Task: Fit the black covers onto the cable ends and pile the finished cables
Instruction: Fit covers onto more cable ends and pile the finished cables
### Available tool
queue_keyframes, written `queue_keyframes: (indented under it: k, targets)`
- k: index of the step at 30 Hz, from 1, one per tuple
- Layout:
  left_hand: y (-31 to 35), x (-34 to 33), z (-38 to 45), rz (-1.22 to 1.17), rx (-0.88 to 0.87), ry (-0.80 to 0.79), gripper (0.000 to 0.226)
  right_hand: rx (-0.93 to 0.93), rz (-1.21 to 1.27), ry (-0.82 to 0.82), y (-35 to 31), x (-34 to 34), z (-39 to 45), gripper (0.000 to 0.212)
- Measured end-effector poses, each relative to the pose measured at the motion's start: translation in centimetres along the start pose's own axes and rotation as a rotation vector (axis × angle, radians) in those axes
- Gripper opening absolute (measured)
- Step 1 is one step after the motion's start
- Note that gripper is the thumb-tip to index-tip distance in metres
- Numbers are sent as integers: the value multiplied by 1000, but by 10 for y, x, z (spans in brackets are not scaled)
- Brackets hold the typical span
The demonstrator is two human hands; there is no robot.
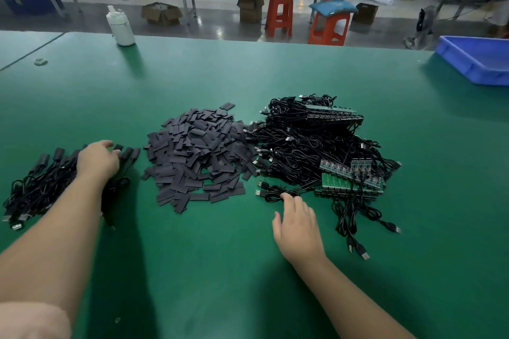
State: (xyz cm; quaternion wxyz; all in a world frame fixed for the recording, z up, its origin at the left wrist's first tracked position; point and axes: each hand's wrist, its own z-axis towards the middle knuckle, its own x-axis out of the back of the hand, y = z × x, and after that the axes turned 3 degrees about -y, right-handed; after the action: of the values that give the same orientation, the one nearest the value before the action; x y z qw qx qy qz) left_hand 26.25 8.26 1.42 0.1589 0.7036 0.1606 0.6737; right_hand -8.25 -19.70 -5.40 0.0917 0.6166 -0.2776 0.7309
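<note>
The left hand [97,158] rests with curled fingers on the finished-cable pile [46,184]. The right hand [298,224], fingers extended, touches a loose USB cable [275,192]. Between the hands lies the black cover heap [197,158]; uncovered cables with green circuit boards [349,186] lie beyond the right hand.

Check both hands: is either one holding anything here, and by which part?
The left hand rests on the finished cables; whether it grips one cannot be told. The right hand holds nothing yet, its fingertips just reaching a loose coiled cable.

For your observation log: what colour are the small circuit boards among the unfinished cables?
Green circuit boards, clearest in the head view.
</note>
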Motion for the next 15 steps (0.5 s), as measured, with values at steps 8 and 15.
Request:
queue_keyframes:
  k: [8, 15]
  targets:
    - [-10, -19, -32, 288, -154, 182, 46, -5, 7, 24, -1, -1, -2, 45]
    - [-27, -12, -76, 376, 24, 188, 74, -16, -8, 7, -1, -1, -2, 46]
